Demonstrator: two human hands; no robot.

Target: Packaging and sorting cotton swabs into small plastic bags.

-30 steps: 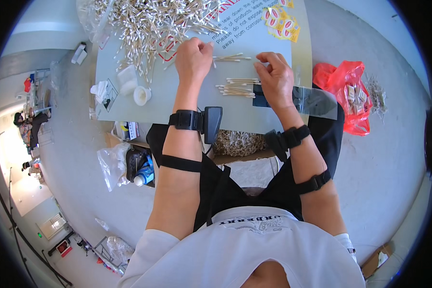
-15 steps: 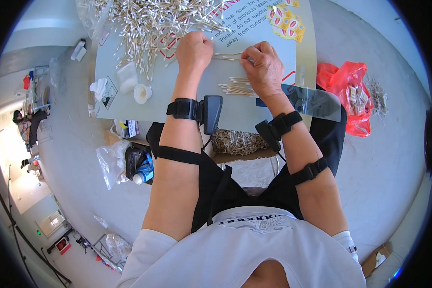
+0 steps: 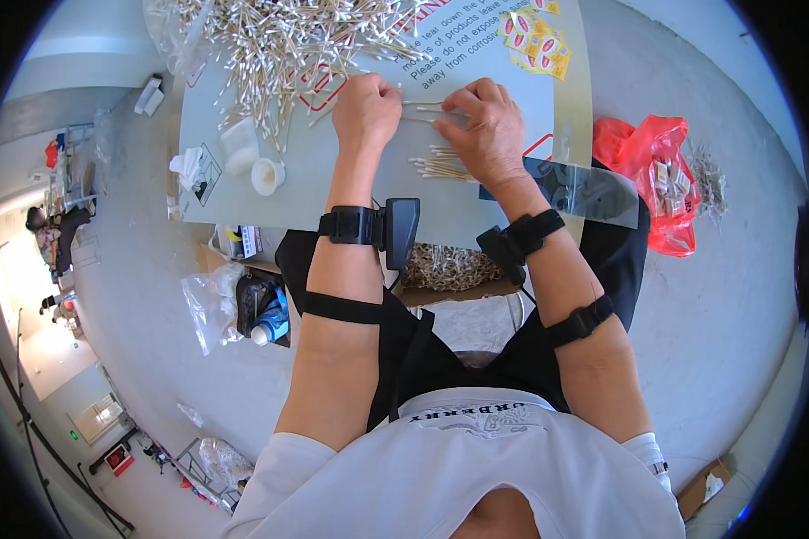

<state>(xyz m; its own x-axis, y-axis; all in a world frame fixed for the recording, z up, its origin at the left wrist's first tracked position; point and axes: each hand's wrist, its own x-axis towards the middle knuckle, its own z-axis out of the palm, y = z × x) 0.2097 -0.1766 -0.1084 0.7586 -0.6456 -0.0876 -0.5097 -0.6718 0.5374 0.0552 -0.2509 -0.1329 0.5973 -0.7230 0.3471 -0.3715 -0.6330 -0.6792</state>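
My left hand (image 3: 366, 110) is curled into a loose fist on the pale table (image 3: 333, 193), pinching the ends of a few cotton swabs (image 3: 422, 110). My right hand (image 3: 484, 126) lies close beside it, fingers over the same swabs. A small aligned bundle of cotton swabs (image 3: 440, 165) rests just below my right hand. A big loose heap of cotton swabs (image 3: 288, 40) spreads over the far left of the table.
A small white cup (image 3: 266, 176) and crumpled white paper (image 3: 189, 167) sit at the table's left. A clear plastic bag (image 3: 580, 190) lies at the right edge, a red bag (image 3: 653, 175) on the floor beyond. Yellow packets (image 3: 535, 40) lie far right. A box of swabs (image 3: 449, 268) is under the table.
My right hand has moved left from the table's right side to meet my left hand over the few swabs. My left hand has stayed about where it was.
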